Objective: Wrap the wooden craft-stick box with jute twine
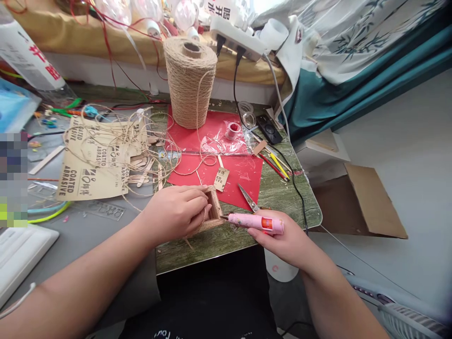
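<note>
My left hand (180,209) is closed on a small wooden box (216,207) near the table's front edge, its fingers over the left side and partly hiding it. The box's sides look wound with twine. In my right hand (278,240) is a pink hot glue gun (252,222), its nozzle pointing left at the box's right edge. Whether the nozzle touches the box I cannot tell. Just behind the glue gun lies a pair of scissors (249,198), blades toward the back left. A small sandpaper piece (221,180) rests on the red sheet (190,172) beyond the box.
A large twine spool (190,84) stands at the back, its strand running forward. Loose twine tangles over sandpaper sheets (93,160) and wooden sticks (141,172) at left. Pencils (277,165) and a black cable (294,181) lie right. An open cardboard box (367,202) sits beyond the table's right edge.
</note>
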`<state>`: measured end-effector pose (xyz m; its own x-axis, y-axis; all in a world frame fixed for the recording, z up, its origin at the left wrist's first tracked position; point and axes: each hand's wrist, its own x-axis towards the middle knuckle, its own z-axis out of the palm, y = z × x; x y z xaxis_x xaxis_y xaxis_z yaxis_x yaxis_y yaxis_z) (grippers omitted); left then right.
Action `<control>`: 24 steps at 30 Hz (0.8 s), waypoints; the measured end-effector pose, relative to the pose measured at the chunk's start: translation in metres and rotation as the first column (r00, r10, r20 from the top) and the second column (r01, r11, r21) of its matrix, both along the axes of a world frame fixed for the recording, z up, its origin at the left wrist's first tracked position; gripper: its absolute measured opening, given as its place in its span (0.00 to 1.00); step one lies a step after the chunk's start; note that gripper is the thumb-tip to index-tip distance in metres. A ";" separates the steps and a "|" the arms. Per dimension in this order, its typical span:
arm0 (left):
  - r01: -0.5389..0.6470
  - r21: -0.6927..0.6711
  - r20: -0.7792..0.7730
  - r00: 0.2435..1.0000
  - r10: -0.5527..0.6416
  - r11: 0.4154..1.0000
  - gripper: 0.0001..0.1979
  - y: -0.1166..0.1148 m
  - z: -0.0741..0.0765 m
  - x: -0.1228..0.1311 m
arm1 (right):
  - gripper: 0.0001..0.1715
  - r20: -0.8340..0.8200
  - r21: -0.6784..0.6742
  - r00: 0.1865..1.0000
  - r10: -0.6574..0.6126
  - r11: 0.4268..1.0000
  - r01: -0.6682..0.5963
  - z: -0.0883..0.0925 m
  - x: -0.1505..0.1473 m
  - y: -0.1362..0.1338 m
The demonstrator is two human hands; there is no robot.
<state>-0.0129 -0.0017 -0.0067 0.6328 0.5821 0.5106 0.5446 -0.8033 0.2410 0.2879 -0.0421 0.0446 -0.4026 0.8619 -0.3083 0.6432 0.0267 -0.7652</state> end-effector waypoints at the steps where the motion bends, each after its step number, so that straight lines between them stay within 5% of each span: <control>1: 0.000 0.000 0.000 1.000 0.000 1.000 0.10 0.000 0.000 0.000 | 0.09 -0.005 0.001 1.000 0.001 1.000 -0.001 0.001 0.000 0.000; 16: -0.005 -0.009 -0.003 1.000 0.005 1.000 0.10 0.000 -0.001 0.001 | 0.09 -0.047 0.033 0.999 -0.015 0.999 0.017 0.003 0.016 0.000; 19: -0.013 -0.019 -0.009 1.000 0.012 1.000 0.10 -0.001 0.000 0.000 | 0.17 -0.129 0.135 0.980 -0.151 0.977 0.168 -0.008 0.038 0.008; 24: 0.024 -0.080 0.077 0.997 -0.018 0.996 0.09 0.001 0.008 -0.003 | 0.25 -0.067 0.321 0.900 -0.430 0.845 0.427 -0.042 0.074 0.029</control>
